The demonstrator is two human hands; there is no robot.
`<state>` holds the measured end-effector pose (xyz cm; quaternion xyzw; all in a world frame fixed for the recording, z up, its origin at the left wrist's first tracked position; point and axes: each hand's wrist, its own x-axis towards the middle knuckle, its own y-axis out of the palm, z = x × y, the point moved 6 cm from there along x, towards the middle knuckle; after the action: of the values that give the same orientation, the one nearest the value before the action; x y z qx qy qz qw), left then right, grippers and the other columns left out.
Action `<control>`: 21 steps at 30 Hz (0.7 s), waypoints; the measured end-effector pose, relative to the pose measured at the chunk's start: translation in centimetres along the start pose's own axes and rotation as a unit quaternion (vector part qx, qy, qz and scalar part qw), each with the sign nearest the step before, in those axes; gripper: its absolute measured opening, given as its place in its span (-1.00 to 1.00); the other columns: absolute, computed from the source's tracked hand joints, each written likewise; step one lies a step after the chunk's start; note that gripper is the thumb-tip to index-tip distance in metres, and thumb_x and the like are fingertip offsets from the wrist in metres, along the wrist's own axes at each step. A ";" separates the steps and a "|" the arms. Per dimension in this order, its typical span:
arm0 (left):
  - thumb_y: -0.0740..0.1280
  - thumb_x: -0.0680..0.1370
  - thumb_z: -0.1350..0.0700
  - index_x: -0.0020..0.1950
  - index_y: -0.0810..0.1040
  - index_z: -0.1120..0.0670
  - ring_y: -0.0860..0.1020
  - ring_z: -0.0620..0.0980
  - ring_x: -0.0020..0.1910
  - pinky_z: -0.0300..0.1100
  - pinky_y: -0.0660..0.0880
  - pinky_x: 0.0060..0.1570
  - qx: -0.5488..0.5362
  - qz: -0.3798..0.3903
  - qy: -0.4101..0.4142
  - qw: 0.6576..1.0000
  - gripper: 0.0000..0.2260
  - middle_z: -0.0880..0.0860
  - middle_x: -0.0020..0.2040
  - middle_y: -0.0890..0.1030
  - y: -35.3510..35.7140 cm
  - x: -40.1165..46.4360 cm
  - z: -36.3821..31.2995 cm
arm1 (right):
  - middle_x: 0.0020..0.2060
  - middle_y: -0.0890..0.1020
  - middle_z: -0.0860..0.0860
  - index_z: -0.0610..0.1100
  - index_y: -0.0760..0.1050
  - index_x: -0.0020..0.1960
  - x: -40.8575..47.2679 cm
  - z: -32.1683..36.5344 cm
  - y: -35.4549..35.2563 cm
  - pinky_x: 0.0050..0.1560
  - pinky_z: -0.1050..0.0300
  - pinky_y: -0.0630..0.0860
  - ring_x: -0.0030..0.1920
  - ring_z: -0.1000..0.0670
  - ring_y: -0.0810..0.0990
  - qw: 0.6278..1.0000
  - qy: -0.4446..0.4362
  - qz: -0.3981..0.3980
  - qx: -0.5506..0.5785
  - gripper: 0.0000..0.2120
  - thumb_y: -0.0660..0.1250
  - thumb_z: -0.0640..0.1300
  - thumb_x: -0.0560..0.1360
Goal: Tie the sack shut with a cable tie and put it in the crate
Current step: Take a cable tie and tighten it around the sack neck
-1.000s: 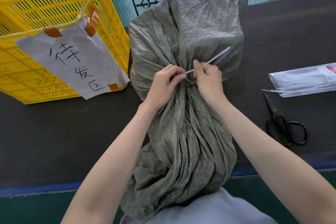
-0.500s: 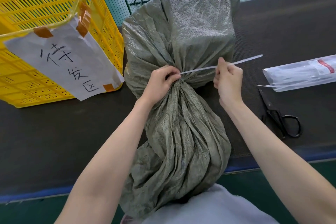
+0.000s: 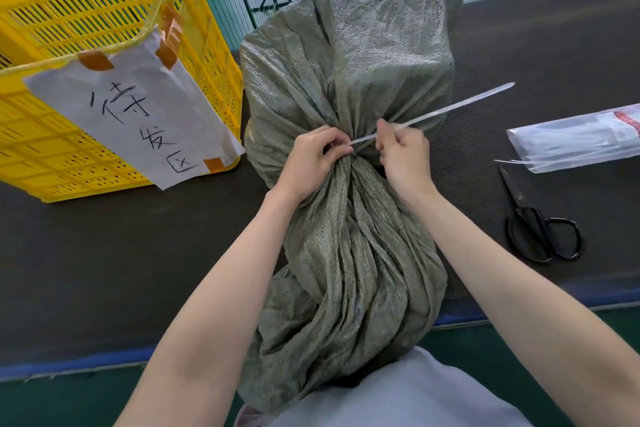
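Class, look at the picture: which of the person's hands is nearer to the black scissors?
Right. The right hand grips the cable tie left of the scissors; the left hand is farther left.

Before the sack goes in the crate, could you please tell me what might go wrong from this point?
1. The right hand pulls the translucent white plastic cable tie by its tail; if the left hand lets the cinched neck of the grey-green woven sack loosen, the tie may lock slack.
2. The long tail sticks out sideways and might snag the slotted yellow plastic crate unless trimmed with the black metal scissors.
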<state>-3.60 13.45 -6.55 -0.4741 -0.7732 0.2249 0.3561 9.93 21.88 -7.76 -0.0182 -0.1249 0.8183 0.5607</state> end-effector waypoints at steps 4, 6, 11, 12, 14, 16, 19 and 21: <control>0.42 0.49 0.16 -0.11 0.64 0.20 0.51 -0.15 -0.20 -0.40 0.37 -0.15 0.002 0.003 0.006 1.000 -0.90 0.07 -0.18 0.63 0.2 0.1 0.1 | -0.60 0.38 0.03 -0.02 0.33 -0.51 -0.1 -0.2 -1.1 -0.24 0.04 0.38 -0.47 -0.02 0.39 1.000 -0.018 -0.019 -0.013 -0.54 0.21 -0.04 0.57; 0.43 0.49 0.16 -0.10 0.65 0.20 0.51 -0.15 -0.19 -0.41 0.38 -0.14 0.005 0.009 0.008 1.000 -0.90 0.06 -0.18 0.63 0.3 0.2 0.1 | -0.60 0.37 0.04 -0.01 0.32 -0.51 -0.1 -0.3 -1.4 -0.25 0.05 0.36 -0.49 0.00 0.36 0.999 -0.024 -0.023 -0.007 -0.54 0.21 -0.03 0.56; 0.42 0.49 0.17 -0.09 0.64 0.20 0.54 -0.05 -0.19 -0.32 0.40 -0.12 0.008 0.024 0.002 1.000 -0.90 0.08 -0.18 0.62 0.4 0.2 0.3 | -0.61 0.35 0.05 -0.01 0.34 -0.52 -0.2 -0.6 -1.5 -0.27 0.04 0.33 -0.49 -0.01 0.35 1.000 -0.012 -0.022 0.002 -0.54 0.20 0.01 0.55; 0.42 0.49 0.17 -0.10 0.64 0.20 0.55 -0.02 -0.18 -0.27 0.42 -0.11 0.007 0.023 -0.004 1.000 -0.91 0.08 -0.18 0.62 0.5 0.1 0.3 | -0.62 0.35 0.07 0.00 0.36 -0.52 -0.2 -0.7 -1.4 -0.28 0.05 0.32 -0.50 0.00 0.34 1.000 -0.004 -0.016 0.007 -0.54 0.20 0.03 0.54; 0.41 0.49 0.18 -0.10 0.63 0.19 0.55 0.01 -0.18 -0.23 0.43 -0.09 0.003 0.021 -0.017 1.000 -0.93 0.09 -0.18 0.61 0.7 -0.1 0.4 | -0.65 0.34 0.10 0.03 0.41 -0.52 -0.3 -0.8 -1.1 -0.31 0.09 0.29 -0.52 0.02 0.33 0.999 0.019 0.005 0.028 -0.56 0.20 0.08 0.52; 0.39 0.51 0.19 -0.09 0.61 0.18 0.53 -0.02 -0.17 -0.31 0.40 -0.09 0.001 0.016 -0.024 1.000 -0.94 0.08 -0.16 0.59 0.8 -0.5 0.3 | -0.66 0.37 0.12 0.03 0.44 -0.50 -0.5 -0.6 -1.0 -0.32 0.10 0.27 -0.53 0.05 0.33 0.998 0.025 0.031 0.041 -0.59 0.22 0.11 0.51; 0.37 0.53 0.20 -0.08 0.60 0.17 0.48 -0.10 -0.16 -0.45 0.34 -0.11 -0.009 -0.016 -0.037 0.999 -0.94 0.04 -0.16 0.56 0.8 -1.2 0.2 | -0.55 0.45 0.12 0.05 0.46 -0.38 -1.3 0.2 -1.7 -0.32 0.05 0.35 -0.47 0.04 0.39 0.998 -0.001 0.054 0.024 -0.71 0.28 0.07 0.51; 0.35 0.53 0.20 -0.09 0.59 0.18 0.46 -0.15 -0.16 -0.48 0.33 -0.10 -0.014 -0.040 -0.046 0.998 -0.94 0.04 -0.16 0.55 0.8 -1.5 0.2 | -0.44 0.51 0.06 -0.03 0.48 -0.26 -1.7 0.3 -2.2 -0.27 0.02 0.44 -0.38 0.03 0.46 0.998 -0.018 0.061 0.005 -0.82 0.32 -0.04 0.51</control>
<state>-2.84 12.47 -7.77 -0.4363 -0.8104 0.2215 0.3223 12.57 20.99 -7.14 -0.0085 -0.1299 0.8520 0.5071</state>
